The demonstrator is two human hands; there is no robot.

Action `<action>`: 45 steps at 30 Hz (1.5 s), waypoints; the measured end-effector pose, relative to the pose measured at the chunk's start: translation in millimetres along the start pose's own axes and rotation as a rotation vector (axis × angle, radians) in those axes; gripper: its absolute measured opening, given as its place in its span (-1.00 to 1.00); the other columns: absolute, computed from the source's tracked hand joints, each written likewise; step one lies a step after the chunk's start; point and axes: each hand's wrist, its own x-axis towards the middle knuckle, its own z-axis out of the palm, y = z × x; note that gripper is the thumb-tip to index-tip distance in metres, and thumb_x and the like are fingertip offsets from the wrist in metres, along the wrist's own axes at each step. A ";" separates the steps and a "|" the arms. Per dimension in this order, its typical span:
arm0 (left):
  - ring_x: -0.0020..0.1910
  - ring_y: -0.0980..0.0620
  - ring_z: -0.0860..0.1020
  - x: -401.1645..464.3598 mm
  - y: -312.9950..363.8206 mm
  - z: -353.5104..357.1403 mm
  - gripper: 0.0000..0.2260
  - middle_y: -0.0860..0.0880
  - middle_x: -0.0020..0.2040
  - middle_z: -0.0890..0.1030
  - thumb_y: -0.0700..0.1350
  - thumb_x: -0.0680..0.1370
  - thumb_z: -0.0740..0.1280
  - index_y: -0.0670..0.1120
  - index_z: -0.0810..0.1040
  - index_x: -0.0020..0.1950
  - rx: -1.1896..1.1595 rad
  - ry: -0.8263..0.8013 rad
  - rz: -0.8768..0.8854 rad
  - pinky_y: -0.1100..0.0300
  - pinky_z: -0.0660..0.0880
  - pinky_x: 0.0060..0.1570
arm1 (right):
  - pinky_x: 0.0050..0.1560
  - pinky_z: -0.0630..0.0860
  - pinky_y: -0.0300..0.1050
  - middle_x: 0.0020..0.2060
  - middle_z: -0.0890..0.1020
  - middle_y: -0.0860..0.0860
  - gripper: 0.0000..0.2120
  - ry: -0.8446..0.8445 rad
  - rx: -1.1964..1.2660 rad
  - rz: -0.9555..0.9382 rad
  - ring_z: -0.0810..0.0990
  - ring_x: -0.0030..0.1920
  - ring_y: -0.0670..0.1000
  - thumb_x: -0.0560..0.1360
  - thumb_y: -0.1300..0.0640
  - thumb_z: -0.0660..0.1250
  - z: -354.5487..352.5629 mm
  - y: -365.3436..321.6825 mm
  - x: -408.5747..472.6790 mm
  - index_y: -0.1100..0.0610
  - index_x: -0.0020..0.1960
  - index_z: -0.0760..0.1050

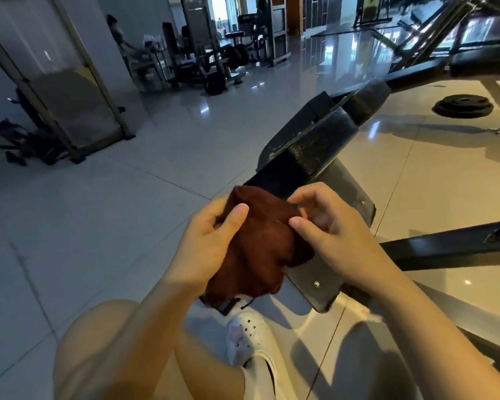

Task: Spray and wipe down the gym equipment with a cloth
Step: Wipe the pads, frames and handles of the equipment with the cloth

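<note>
One brown cloth (260,243) hangs bunched between two hands, in front of one black gym machine (309,157). The left hand (205,243) grips its left side, thumb on top; the right hand (326,226) pinches its upper right edge. The cloth's long axis runs from upper right down to lower left, above one white shoe (246,339).

I see a rust-brown terry cloth (260,243), plain and unpatterned. The padded gym machine arm (309,157) is black with a speckled grain, on a dark grey metal bracket (326,272). The glossy floor tiles (127,203) are pale grey-white; my perforated shoe (243,333) is white.
</note>
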 end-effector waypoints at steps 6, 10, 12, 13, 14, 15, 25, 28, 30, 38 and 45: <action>-0.02 0.08 0.64 5.6 -2.5 3.9 -0.67 0.08 -0.06 0.66 -0.06 0.49 0.42 0.32 0.51 0.15 0.252 -0.139 0.248 0.19 0.58 0.00 | -0.01 0.42 -0.27 -0.07 0.52 -0.15 -0.94 -0.041 -0.048 -0.037 0.52 0.00 -0.08 0.54 0.09 0.31 -7.0 10.6 -12.4 -0.07 -0.05 0.49; 0.04 0.23 0.57 12.1 2.2 9.0 -0.76 0.27 0.01 0.58 -0.10 0.51 0.37 0.26 0.52 0.03 0.573 -0.135 0.489 0.41 0.44 0.02 | 0.05 0.46 -0.26 0.04 0.50 -0.15 -0.71 -0.159 0.015 0.042 0.52 0.05 -0.12 0.41 -0.24 0.39 -14.4 13.6 -20.8 -0.04 -0.06 0.57; 0.06 0.24 0.55 15.8 3.1 11.4 -0.86 0.24 0.04 0.56 -0.06 0.52 0.36 0.19 0.52 -0.01 0.642 -0.144 0.558 0.45 0.40 0.01 | 0.11 0.49 -0.17 0.12 0.47 -0.14 -0.78 -0.205 0.000 0.064 0.50 0.10 -0.13 0.41 -0.15 0.45 -16.5 15.5 -23.9 -0.03 -0.07 0.58; 0.08 0.23 0.54 17.7 2.8 12.0 -0.89 0.22 0.05 0.55 -0.04 0.52 0.34 0.18 0.51 -0.03 0.659 -0.157 0.566 0.46 0.40 0.02 | 0.16 0.48 -0.14 0.18 0.45 -0.13 -0.85 -0.196 -0.026 0.050 0.47 0.16 -0.14 0.44 -0.06 0.45 -17.1 17.3 -25.3 -0.02 -0.08 0.58; 0.10 0.21 0.54 19.4 2.8 13.0 -0.91 0.21 0.06 0.55 -0.01 0.52 0.32 0.20 0.50 -0.05 0.654 -0.182 0.552 0.44 0.41 0.03 | 0.23 0.44 -0.14 0.25 0.42 -0.12 -0.92 -0.168 -0.058 0.030 0.43 0.23 -0.15 0.47 0.01 0.44 -18.1 19.1 -26.8 -0.01 -0.09 0.58; 0.11 0.19 0.55 20.2 3.7 12.0 -0.92 0.21 0.06 0.57 0.01 0.52 0.31 0.22 0.49 -0.06 0.634 -0.219 0.516 0.41 0.44 0.04 | 0.28 0.38 -0.19 0.31 0.39 -0.12 -0.96 -0.136 -0.087 0.007 0.37 0.31 -0.16 0.50 0.06 0.42 -17.6 19.5 -27.2 -0.02 -0.11 0.57; -0.26 -0.01 0.49 20.5 3.0 19.3 -0.95 -0.09 -0.18 0.51 0.11 0.52 0.21 0.25 0.44 -0.06 0.367 -0.583 0.179 0.02 0.50 -0.25 | -0.03 0.54 -0.20 -0.13 0.61 -0.12 -0.94 -0.186 0.116 0.021 0.60 -0.04 -0.06 0.55 0.20 0.35 -34.0 12.7 -31.2 0.06 -0.07 0.56; -0.27 0.00 0.49 23.1 1.8 17.0 -0.90 0.02 -0.22 0.50 0.13 0.49 0.23 0.18 0.45 -0.04 0.385 -0.586 0.166 -0.01 0.53 -0.23 | -0.04 0.49 -0.33 -0.14 0.63 -0.15 -0.91 -0.148 0.140 0.032 0.61 -0.05 -0.10 0.53 0.23 0.37 -39.9 12.3 -28.6 0.05 -0.06 0.59; -0.25 0.05 0.56 26.8 1.3 18.0 -0.86 0.09 -0.11 0.55 0.16 0.42 0.32 0.22 0.48 -0.05 0.456 -0.600 0.170 0.13 0.57 -0.22 | -0.03 0.46 -0.35 -0.13 0.63 -0.15 -0.91 -0.126 0.118 0.012 0.60 -0.04 -0.11 0.55 0.22 0.36 -42.1 11.5 -24.8 0.04 -0.05 0.58; -0.19 0.10 0.62 64.3 9.2 34.7 -0.81 0.15 -0.13 0.60 0.12 0.38 0.47 0.11 0.53 -0.12 0.580 -0.381 0.435 0.30 0.56 -0.21 | -0.20 0.49 -0.14 -0.27 0.61 0.06 -0.65 -0.110 0.377 0.192 0.59 -0.26 0.01 0.44 0.00 0.44 -54.9 24.8 -3.7 0.03 0.19 0.52; -0.11 0.27 0.51 101.3 20.2 55.2 -0.89 0.25 -0.11 0.55 0.01 0.51 0.33 0.09 0.55 0.02 0.875 -0.256 0.867 0.43 0.43 -0.07 | -0.30 0.41 -0.18 -0.36 0.52 0.10 -0.87 0.291 0.693 0.344 0.50 -0.31 0.06 0.38 0.02 0.41 -39.0 48.9 0.8 0.05 -0.28 0.57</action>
